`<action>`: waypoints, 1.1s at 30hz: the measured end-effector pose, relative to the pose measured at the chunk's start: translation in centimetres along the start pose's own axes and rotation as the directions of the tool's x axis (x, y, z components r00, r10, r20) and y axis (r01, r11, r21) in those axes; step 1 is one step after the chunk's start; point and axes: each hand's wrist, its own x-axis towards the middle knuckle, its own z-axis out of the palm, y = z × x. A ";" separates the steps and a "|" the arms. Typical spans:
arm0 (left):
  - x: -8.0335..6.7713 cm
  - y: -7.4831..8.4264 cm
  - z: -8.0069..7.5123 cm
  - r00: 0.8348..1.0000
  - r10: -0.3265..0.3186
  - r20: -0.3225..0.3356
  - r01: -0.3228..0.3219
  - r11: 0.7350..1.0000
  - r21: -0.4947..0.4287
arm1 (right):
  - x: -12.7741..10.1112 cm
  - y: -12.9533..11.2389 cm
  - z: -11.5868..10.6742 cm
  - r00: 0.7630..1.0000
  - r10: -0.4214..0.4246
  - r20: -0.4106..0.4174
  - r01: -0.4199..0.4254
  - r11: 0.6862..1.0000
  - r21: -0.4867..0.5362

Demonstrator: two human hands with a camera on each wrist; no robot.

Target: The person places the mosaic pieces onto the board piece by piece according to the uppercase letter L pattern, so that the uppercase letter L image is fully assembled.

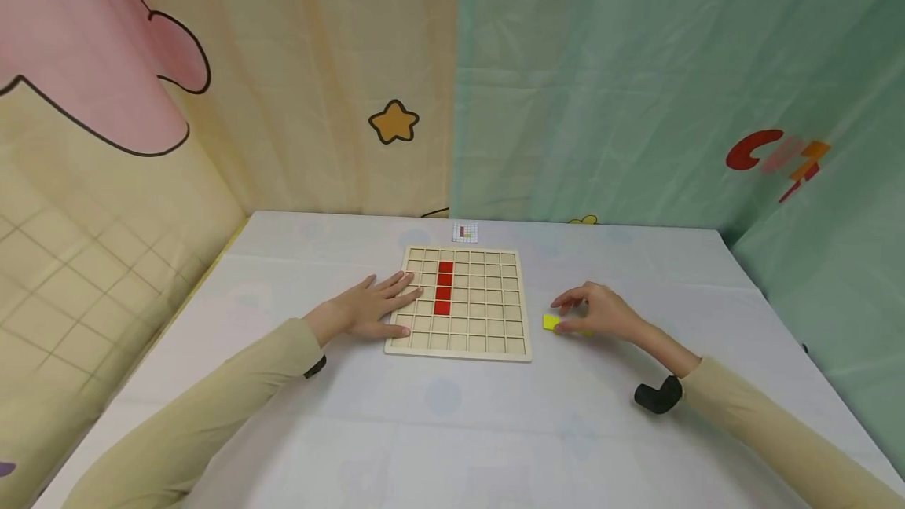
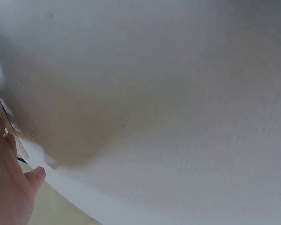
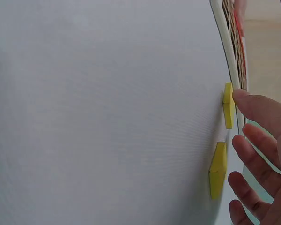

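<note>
A pale wooden grid board [image 1: 495, 310] lies on the table, with several red square tiles [image 1: 443, 280] set in one column of its cells. My left hand [image 1: 365, 309] rests with spread fingers on the board's left side. To the right of the board, my right hand [image 1: 601, 311] hovers over two yellow tiles, its fingers loosely bent and apart. One yellow tile [image 3: 228, 105] is by the thumb; whether they touch I cannot tell. The other yellow tile [image 3: 218, 170] lies below the fingers, partly hidden by the hand in the head view.
Behind the board lies a small card [image 1: 465, 232] printed with a grid and coloured squares. A white cloth covers the table [image 1: 438, 430]. Printed curtains [image 1: 601, 85] hang along the table's back and sides. A black wrist strap [image 1: 659, 396] shows at the right sleeve.
</note>
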 end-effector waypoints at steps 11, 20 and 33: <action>0.0 0.0 -0.1 1.000 0.003 -0.002 -0.003 1.000 -0.004 | -0.3 -0.7 0.4 1.000 -0.025 -0.013 0.025 1.000 -0.017; -0.1 -0.1 -0.1 1.000 -0.001 0.001 0.001 1.000 0.006 | 0.0 -1.0 0.3 1.000 0.017 0.021 -0.016 0.999 -0.042; 0.1 -0.2 0.0 1.000 0.005 0.001 -0.005 1.000 0.008 | 0.7 -2.0 0.2 1.000 0.014 -0.016 -0.016 0.997 -0.081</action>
